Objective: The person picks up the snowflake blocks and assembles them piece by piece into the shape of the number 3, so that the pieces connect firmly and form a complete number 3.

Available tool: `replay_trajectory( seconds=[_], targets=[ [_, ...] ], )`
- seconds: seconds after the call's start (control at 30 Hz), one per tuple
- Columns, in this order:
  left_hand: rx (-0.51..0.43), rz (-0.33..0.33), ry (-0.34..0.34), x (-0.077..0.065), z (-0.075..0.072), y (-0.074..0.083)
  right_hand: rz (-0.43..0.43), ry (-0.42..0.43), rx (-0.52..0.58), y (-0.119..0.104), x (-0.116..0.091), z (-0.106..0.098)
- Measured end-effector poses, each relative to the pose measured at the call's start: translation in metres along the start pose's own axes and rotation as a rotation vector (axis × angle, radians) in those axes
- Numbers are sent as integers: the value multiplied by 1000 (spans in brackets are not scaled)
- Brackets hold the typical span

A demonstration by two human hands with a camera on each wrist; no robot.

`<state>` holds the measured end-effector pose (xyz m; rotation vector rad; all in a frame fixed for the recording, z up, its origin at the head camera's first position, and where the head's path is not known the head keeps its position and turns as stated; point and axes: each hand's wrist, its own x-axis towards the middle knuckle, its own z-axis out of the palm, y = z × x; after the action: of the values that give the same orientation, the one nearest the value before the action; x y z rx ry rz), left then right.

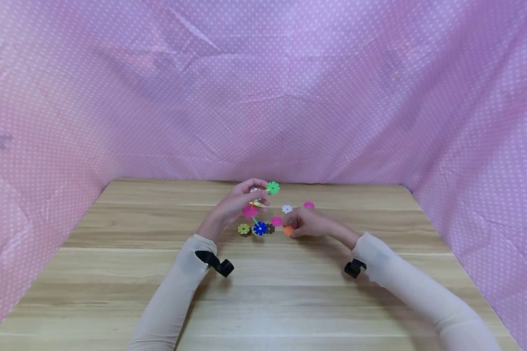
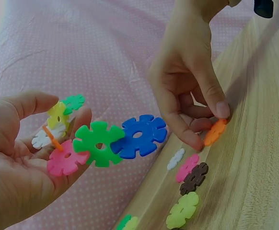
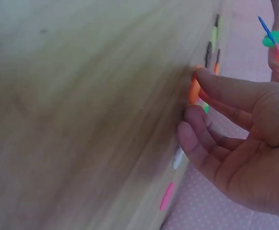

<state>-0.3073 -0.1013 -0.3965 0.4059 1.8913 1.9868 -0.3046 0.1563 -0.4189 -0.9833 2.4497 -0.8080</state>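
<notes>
My left hand point(image 1: 234, 204) is raised over the table, holding a joined chain of notched, flower-shaped plastic discs. In the left wrist view the chain runs from a small green disc point(image 2: 74, 103) past yellow point(image 2: 58, 114), white point(image 2: 47, 136) and orange ones to a pink disc point(image 2: 66, 159), a green disc point(image 2: 97, 143) and a blue disc point(image 2: 139, 136) at its free end. Down at the tabletop, my right hand point(image 1: 313, 222) pinches a loose orange disc point(image 2: 215, 132) by its edges between thumb and fingers.
Loose discs lie around the right hand: a white disc point(image 1: 287, 208), pink discs point(image 1: 309, 205), a dark brown disc point(image 2: 194, 178) and a yellow-green disc point(image 2: 182, 211). The wooden table point(image 1: 263, 297) ends at a pink dotted cloth point(image 1: 263, 97) hung behind and along the sides.
</notes>
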Motion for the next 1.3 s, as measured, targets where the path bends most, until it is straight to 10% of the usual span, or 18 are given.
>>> replay_trajectory(
  seconds=[1.3],
  targets=[
    [-32,11,-9,-4,5,2,59,-7,90,-4,-1,3]
  ],
)
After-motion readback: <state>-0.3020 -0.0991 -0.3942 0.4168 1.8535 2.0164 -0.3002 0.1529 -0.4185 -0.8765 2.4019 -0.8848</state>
